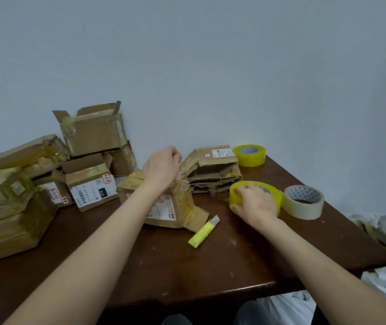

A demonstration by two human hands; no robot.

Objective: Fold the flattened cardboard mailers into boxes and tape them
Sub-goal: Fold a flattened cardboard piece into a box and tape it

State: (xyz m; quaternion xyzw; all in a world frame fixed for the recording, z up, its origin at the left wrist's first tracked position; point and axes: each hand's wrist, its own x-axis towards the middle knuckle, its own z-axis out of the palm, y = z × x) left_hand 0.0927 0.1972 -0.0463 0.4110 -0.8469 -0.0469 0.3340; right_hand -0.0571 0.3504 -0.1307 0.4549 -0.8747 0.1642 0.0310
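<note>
A partly folded cardboard mailer is held at the middle of the brown worktop, its top edge pinched by the left grip. A yellow tape roll just to its right is grasped from above by the right grip. A stack of flattened mailers is seen just behind. A yellow utility knife is laid in front, and taped boxes are piled at the left.

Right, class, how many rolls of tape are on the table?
3. A yellow roll at the back, a second yellow roll under the right hand, and a pale roll just right of it. More may hide behind the boxes.
</note>
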